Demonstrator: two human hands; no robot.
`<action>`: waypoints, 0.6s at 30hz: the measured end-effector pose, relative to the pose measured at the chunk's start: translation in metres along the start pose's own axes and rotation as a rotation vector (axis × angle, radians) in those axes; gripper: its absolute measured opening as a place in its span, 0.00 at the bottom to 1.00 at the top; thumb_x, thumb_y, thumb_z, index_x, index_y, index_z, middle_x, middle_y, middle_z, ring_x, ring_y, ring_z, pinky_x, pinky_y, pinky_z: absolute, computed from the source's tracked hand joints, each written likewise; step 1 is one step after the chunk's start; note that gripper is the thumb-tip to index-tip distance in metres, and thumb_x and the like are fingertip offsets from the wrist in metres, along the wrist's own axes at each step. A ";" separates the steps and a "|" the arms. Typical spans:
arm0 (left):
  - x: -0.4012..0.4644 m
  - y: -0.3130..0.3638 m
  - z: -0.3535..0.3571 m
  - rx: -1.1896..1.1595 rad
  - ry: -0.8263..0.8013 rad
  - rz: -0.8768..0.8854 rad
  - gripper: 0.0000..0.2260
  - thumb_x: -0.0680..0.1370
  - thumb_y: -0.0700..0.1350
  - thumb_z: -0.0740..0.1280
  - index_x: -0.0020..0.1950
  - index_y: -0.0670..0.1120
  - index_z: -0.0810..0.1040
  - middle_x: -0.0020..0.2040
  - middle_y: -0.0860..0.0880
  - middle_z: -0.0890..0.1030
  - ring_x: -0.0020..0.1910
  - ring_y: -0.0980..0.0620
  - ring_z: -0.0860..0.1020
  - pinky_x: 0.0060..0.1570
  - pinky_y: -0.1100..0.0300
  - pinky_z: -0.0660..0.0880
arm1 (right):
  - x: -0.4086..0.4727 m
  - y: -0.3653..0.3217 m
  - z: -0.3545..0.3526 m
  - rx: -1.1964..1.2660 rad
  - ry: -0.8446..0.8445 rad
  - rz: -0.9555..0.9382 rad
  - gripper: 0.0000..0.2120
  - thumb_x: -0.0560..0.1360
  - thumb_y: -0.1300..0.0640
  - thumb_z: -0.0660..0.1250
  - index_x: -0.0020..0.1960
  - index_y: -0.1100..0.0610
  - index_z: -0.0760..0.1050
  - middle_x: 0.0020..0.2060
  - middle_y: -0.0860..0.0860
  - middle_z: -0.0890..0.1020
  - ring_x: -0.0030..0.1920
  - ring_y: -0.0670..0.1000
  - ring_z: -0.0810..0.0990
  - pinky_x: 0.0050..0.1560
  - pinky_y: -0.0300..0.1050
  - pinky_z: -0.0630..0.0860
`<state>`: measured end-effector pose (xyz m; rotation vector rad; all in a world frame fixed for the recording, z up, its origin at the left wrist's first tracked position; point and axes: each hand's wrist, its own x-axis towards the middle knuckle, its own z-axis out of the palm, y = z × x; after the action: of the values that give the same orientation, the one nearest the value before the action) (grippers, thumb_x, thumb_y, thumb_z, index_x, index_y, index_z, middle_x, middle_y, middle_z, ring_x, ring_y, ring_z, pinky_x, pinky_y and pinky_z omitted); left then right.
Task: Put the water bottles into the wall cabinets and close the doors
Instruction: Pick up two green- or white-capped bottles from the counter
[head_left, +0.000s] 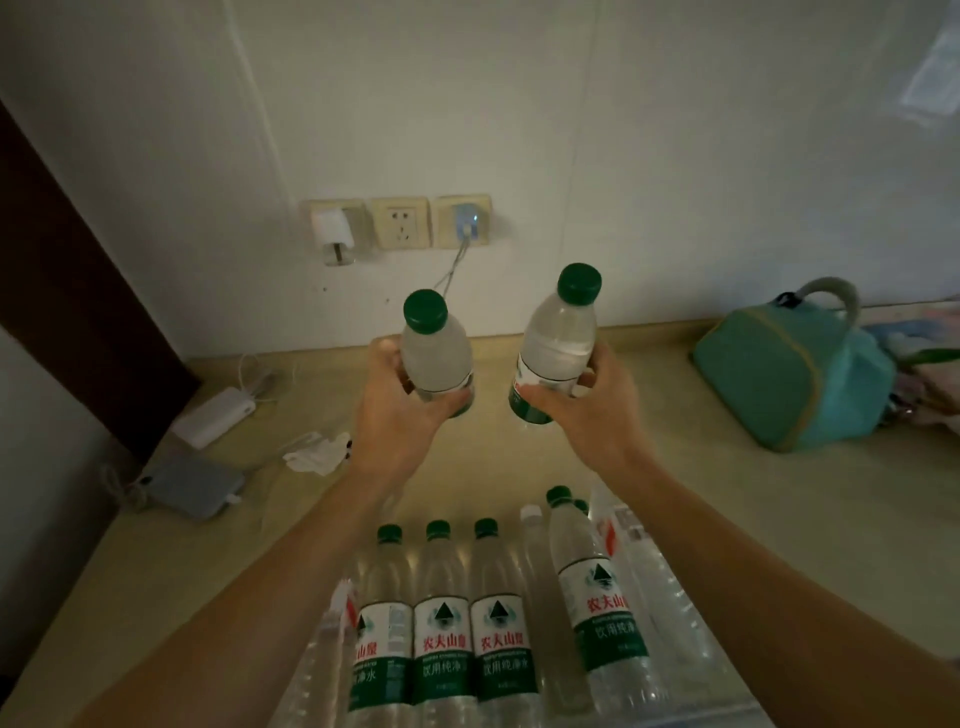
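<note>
My left hand (400, 410) grips a clear water bottle with a green cap (434, 348), held upright above the counter. In my right hand (587, 410) is a second green-capped bottle (558, 338), tilted slightly right. Both are raised in front of the wall. Several more bottles (493, 613) with green and white labels stand close to me at the counter's front edge, some in clear plastic wrap. No wall cabinet or door shows in this view.
Beige counter (218, 561) against a white wall with three sockets (400, 222), two holding chargers. A white power bank (215, 418), a grey phone (195, 486) and crumpled paper (317, 452) lie at left. A teal bag (795, 374) sits at right.
</note>
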<state>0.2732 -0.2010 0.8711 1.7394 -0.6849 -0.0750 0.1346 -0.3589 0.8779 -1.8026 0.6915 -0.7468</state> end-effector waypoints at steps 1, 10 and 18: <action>0.004 0.018 -0.004 -0.017 -0.003 0.049 0.30 0.66 0.49 0.82 0.60 0.57 0.67 0.54 0.64 0.76 0.53 0.70 0.76 0.47 0.74 0.75 | -0.002 -0.017 -0.008 0.008 0.039 -0.036 0.28 0.66 0.50 0.81 0.61 0.43 0.72 0.51 0.36 0.80 0.50 0.32 0.79 0.38 0.24 0.75; 0.036 0.198 -0.029 -0.182 -0.002 0.409 0.31 0.66 0.50 0.81 0.63 0.59 0.67 0.54 0.68 0.77 0.56 0.68 0.77 0.51 0.71 0.75 | -0.011 -0.187 -0.089 0.051 0.282 -0.412 0.31 0.68 0.50 0.79 0.67 0.47 0.70 0.57 0.38 0.79 0.57 0.36 0.77 0.44 0.22 0.74; 0.060 0.346 -0.032 -0.290 0.100 0.653 0.29 0.68 0.50 0.80 0.61 0.58 0.68 0.58 0.62 0.78 0.57 0.62 0.78 0.47 0.75 0.76 | 0.004 -0.292 -0.167 0.138 0.420 -0.634 0.29 0.66 0.48 0.80 0.64 0.45 0.73 0.55 0.38 0.82 0.55 0.41 0.81 0.45 0.32 0.80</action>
<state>0.1959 -0.2445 1.2122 1.1726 -1.0773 0.3456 0.0440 -0.3685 1.2020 -1.7577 0.3036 -1.5861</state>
